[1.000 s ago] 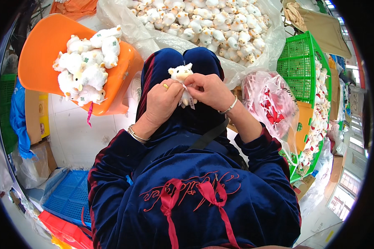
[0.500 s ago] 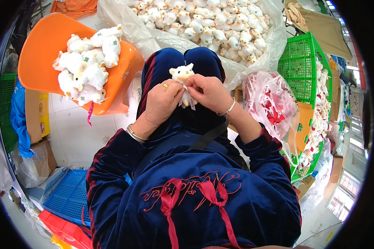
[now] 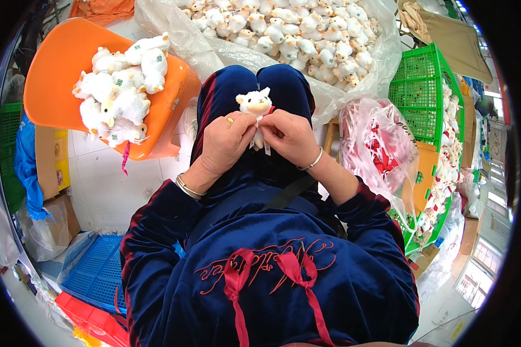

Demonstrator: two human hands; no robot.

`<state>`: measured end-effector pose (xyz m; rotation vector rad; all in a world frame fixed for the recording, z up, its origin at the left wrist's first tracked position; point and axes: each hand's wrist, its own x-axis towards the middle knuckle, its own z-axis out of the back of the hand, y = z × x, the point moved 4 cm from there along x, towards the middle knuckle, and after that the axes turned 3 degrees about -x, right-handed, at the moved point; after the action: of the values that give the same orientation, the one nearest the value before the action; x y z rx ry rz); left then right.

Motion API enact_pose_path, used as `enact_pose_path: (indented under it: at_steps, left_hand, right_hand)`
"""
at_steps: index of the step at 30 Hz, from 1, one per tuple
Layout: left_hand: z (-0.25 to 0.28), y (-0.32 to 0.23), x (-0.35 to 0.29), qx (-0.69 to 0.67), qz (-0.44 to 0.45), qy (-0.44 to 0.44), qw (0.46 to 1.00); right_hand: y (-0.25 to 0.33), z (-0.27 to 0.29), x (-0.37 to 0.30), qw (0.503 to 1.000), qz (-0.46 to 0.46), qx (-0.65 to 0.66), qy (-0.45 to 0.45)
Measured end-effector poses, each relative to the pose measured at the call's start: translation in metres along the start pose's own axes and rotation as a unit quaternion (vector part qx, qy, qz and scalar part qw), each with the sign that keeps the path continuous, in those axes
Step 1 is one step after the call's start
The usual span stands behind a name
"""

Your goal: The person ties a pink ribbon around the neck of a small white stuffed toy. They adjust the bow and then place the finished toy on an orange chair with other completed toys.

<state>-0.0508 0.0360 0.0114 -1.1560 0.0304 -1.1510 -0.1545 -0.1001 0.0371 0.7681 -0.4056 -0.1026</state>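
Note:
A small white plush lamb (image 3: 255, 104) with a cream face and ears rests upright on my lap, facing up. My left hand (image 3: 230, 139) is closed at one side of its neck, thumb and index finger pinched. From the other side my right hand (image 3: 292, 137) pinches at the front of the neck, close to the left fingertips. A bit of red (image 3: 271, 110) shows at the neck just above the right fingers. The lamb's body is mostly hidden by both hands; its lower end and a small white tag (image 3: 267, 150) show below them.
On the left, an orange chair (image 3: 52, 75) carries a pile of plush lambs (image 3: 118, 87). Beyond my knees lies a big clear plastic bag (image 3: 237, 56) full of them. To the right are a bag of red and white pieces (image 3: 379, 139) and green crates (image 3: 414, 92).
My right hand has shifted slightly left and down, nearer the left one. A bit of red now shows beside the lamb's neck. My left hand stays in place.

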Motion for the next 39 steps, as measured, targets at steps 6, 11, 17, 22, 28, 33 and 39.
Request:
enact_pose_path:
  at_steps: [6, 11, 17, 22, 28, 33, 39]
  left_hand:
    - [0.001, -0.001, 0.0, 0.01, -0.021, -0.006, 1.0]
    - [0.002, -0.003, 0.001, 0.019, -0.03, -0.003, 0.999]
    - [0.004, -0.005, 0.0, 0.005, -0.019, 0.015, 1.0]
    - [0.001, -0.002, -0.001, 0.015, -0.03, -0.013, 0.999]
    - [0.001, -0.003, -0.002, 0.003, -0.003, 0.0, 1.0]
    - [-0.001, -0.002, -0.002, 0.006, -0.019, -0.012, 1.0]
    - [-0.004, -0.001, -0.005, 0.021, -0.02, -0.022, 0.999]
  right_hand:
    - [0.0, 0.003, -0.003, 0.997, -0.001, 0.068, -0.027]
    - [-0.003, 0.007, 0.003, 0.992, -0.1, 0.063, 0.04]
    - [-0.007, 0.007, 0.008, 0.982, -0.133, 0.102, 0.081]
    - [-0.009, 0.006, 0.008, 0.975, -0.155, 0.129, 0.09]
    - [-0.006, 0.005, 0.006, 0.976, -0.169, 0.109, 0.084]
    - [-0.005, 0.002, 0.001, 0.989, -0.114, 0.073, 0.057]
    - [-0.001, -0.002, -0.003, 1.0, 0.016, 0.018, -0.019]
